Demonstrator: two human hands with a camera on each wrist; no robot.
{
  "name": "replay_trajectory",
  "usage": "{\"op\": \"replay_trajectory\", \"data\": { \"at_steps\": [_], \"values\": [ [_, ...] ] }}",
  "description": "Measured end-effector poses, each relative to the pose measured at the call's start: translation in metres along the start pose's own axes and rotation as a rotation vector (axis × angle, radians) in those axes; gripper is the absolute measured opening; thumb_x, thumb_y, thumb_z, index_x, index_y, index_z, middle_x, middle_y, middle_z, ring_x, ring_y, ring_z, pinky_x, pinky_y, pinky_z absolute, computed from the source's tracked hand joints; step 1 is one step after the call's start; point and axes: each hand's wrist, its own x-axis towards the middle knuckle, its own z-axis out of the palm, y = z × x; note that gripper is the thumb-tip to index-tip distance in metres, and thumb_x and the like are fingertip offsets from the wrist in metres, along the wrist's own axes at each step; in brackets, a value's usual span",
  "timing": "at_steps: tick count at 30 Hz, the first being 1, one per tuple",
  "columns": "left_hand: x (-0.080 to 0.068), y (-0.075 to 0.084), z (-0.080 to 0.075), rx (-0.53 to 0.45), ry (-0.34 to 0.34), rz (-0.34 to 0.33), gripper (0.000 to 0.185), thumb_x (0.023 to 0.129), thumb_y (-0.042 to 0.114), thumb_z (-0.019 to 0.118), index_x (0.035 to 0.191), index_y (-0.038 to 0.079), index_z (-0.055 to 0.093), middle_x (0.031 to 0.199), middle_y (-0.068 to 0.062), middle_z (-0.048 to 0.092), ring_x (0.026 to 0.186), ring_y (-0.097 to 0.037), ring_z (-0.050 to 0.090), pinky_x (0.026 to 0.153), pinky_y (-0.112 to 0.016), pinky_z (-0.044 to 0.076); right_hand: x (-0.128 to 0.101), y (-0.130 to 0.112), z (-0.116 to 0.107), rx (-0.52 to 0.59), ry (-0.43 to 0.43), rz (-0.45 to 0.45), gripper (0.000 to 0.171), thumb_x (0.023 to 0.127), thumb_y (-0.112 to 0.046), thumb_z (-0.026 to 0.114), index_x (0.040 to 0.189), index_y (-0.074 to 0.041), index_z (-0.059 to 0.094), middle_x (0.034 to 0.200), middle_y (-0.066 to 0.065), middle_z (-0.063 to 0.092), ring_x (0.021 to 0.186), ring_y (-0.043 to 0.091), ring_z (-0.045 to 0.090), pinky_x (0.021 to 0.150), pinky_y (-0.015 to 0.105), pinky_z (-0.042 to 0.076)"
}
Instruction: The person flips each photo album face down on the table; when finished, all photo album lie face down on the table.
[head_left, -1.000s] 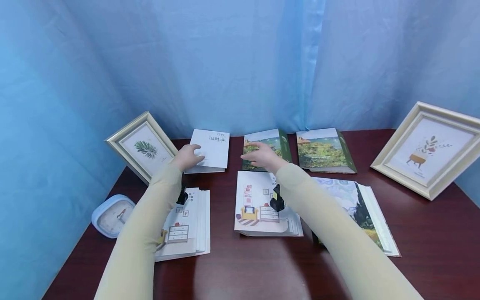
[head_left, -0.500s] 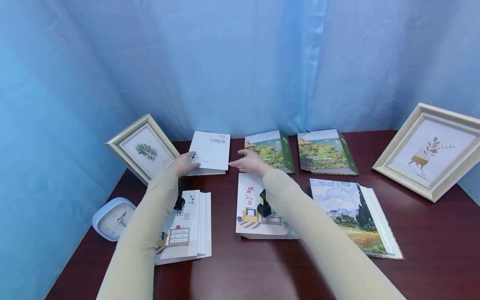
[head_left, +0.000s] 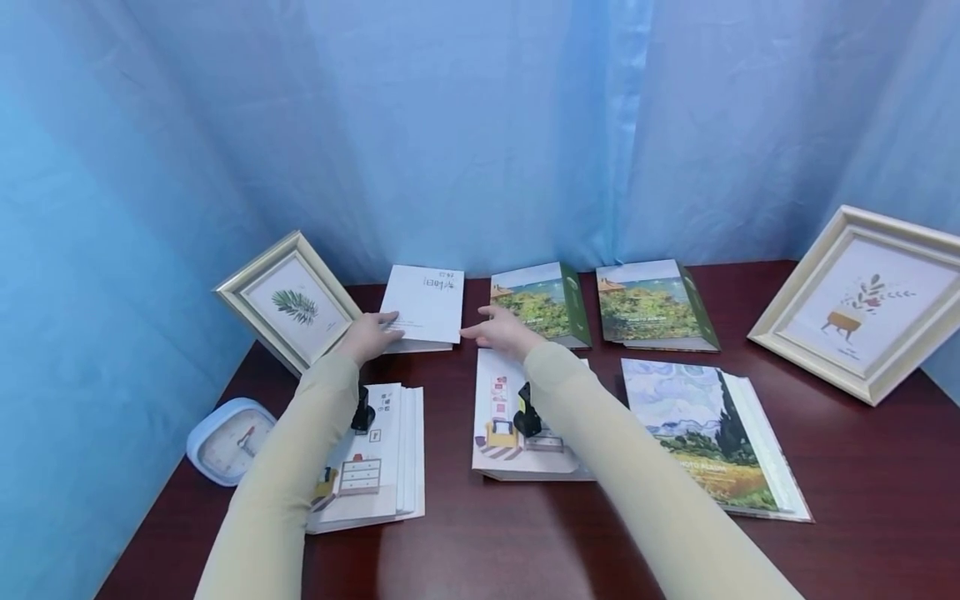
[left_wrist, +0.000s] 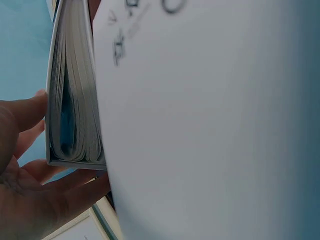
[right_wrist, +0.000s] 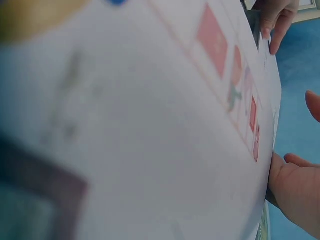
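Observation:
A white book point(head_left: 423, 304) with dark lettering lies at the back of the dark wooden table point(head_left: 487, 542). My left hand point(head_left: 372, 336) rests at its near left corner, thumb on the cover. In the left wrist view the thumb and straight fingers point(left_wrist: 35, 165) lie against the page edge of the white book point(left_wrist: 70, 100). My right hand point(head_left: 501, 332) hovers open between this book and a green landscape book point(head_left: 538, 304), fingers pointing left toward the white book's right edge. The right wrist view shows the right hand point(right_wrist: 295, 192) beyond a blurred illustrated cover.
Two illustrated white books point(head_left: 375, 454) point(head_left: 510, 417) lie under my forearms. A second green landscape book point(head_left: 651, 304) and a painted-cover book point(head_left: 705, 429) lie to the right. Picture frames lean at left point(head_left: 288, 300) and right point(head_left: 855, 300). A pale blue clock point(head_left: 228, 427) sits near the left edge.
My right hand has left the green landscape book and moved left toward the white book. My left hand has slid back from the cover to the near left corner.

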Motion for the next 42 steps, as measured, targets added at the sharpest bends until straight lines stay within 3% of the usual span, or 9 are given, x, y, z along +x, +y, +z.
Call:
{"op": "replay_trajectory", "data": {
  "at_steps": [5, 11, 15, 19, 22, 23, 26, 31, 42],
  "values": [
    [-0.005, -0.003, 0.001, -0.011, 0.001, 0.008, 0.049, 0.096, 0.025, 0.056, 0.141, 0.010, 0.044, 0.146, -0.022, 0.039, 0.131, -0.033, 0.043, 0.089, -0.040, 0.045, 0.000, 0.002, 0.002, -0.031, -0.018, 0.007, 0.074, 0.092, -0.014, 0.061, 0.152, -0.008, 0.018, 0.156, 0.015, 0.019, 0.133, 0.031, 0.042, 0.109, 0.039, 0.037],
    [-0.009, 0.003, 0.004, 0.008, -0.002, 0.041, 0.046, 0.096, 0.025, 0.057, 0.138, 0.010, 0.049, 0.144, -0.018, 0.043, 0.134, -0.033, 0.040, 0.098, -0.041, 0.045, -0.002, -0.003, 0.001, -0.049, -0.052, -0.013, 0.074, 0.094, -0.014, 0.059, 0.152, -0.006, 0.014, 0.157, 0.016, 0.016, 0.137, 0.034, 0.035, 0.111, 0.040, 0.034],
    [-0.011, 0.012, 0.005, 0.006, -0.026, 0.069, 0.045, 0.096, 0.024, 0.056, 0.138, 0.010, 0.049, 0.144, -0.017, 0.044, 0.132, -0.032, 0.042, 0.089, -0.039, 0.047, -0.001, -0.007, -0.001, -0.074, -0.062, -0.016, 0.073, 0.095, -0.015, 0.057, 0.152, -0.005, 0.013, 0.158, 0.015, 0.014, 0.139, 0.033, 0.031, 0.112, 0.040, 0.033],
    [-0.010, 0.012, 0.005, 0.014, -0.034, 0.081, 0.044, 0.097, 0.023, 0.054, 0.139, 0.010, 0.048, 0.138, -0.020, 0.050, 0.103, -0.031, 0.057, 0.078, -0.036, 0.048, 0.000, -0.008, -0.001, -0.120, -0.062, -0.004, 0.068, 0.097, -0.014, 0.053, 0.152, -0.006, 0.015, 0.158, 0.014, 0.015, 0.139, 0.032, 0.032, 0.112, 0.041, 0.032],
    [-0.008, 0.008, 0.004, -0.012, -0.052, 0.062, 0.052, 0.098, 0.022, 0.053, 0.145, 0.007, 0.037, 0.142, -0.021, 0.044, 0.108, -0.032, 0.055, 0.089, -0.039, 0.048, 0.001, -0.007, 0.001, -0.127, -0.047, 0.018, 0.064, 0.098, -0.011, 0.050, 0.152, -0.007, 0.016, 0.156, 0.016, 0.021, 0.137, 0.033, 0.036, 0.111, 0.042, 0.033],
    [-0.008, 0.007, 0.005, -0.027, -0.062, 0.054, 0.056, 0.098, 0.023, 0.052, 0.148, 0.006, 0.032, 0.145, -0.021, 0.041, 0.117, -0.033, 0.053, 0.097, -0.042, 0.045, 0.001, -0.007, 0.001, -0.117, -0.043, 0.027, 0.063, 0.098, -0.009, 0.049, 0.152, -0.007, 0.017, 0.155, 0.016, 0.023, 0.136, 0.032, 0.038, 0.111, 0.042, 0.034],
    [-0.006, 0.004, 0.005, -0.109, -0.100, 0.033, 0.068, 0.098, 0.025, 0.051, 0.152, 0.004, 0.014, 0.156, -0.018, 0.021, 0.142, -0.033, 0.024, 0.114, -0.046, 0.025, 0.005, -0.003, 0.003, -0.088, -0.031, 0.037, 0.062, 0.097, -0.004, 0.046, 0.152, -0.006, 0.017, 0.153, 0.018, 0.027, 0.131, 0.031, 0.044, 0.109, 0.040, 0.037],
    [-0.006, 0.002, 0.007, -0.209, -0.138, 0.033, 0.077, 0.099, 0.027, 0.050, 0.152, 0.004, 0.000, 0.159, -0.016, 0.007, 0.146, -0.031, 0.010, 0.118, -0.046, 0.013, 0.006, 0.000, 0.005, -0.048, -0.007, 0.023, 0.060, 0.097, 0.002, 0.042, 0.151, -0.004, 0.018, 0.152, 0.020, 0.028, 0.127, 0.029, 0.049, 0.105, 0.037, 0.041],
    [-0.011, 0.005, 0.007, -0.252, -0.125, 0.021, 0.075, 0.099, 0.029, 0.049, 0.153, 0.006, 0.002, 0.159, -0.016, 0.008, 0.146, -0.031, 0.009, 0.118, -0.047, 0.013, 0.022, 0.011, 0.008, 0.046, 0.083, -0.040, 0.053, 0.096, 0.002, 0.046, 0.146, -0.005, 0.033, 0.140, 0.019, 0.045, 0.112, 0.024, 0.060, 0.092, 0.028, 0.051]
  ]
}}
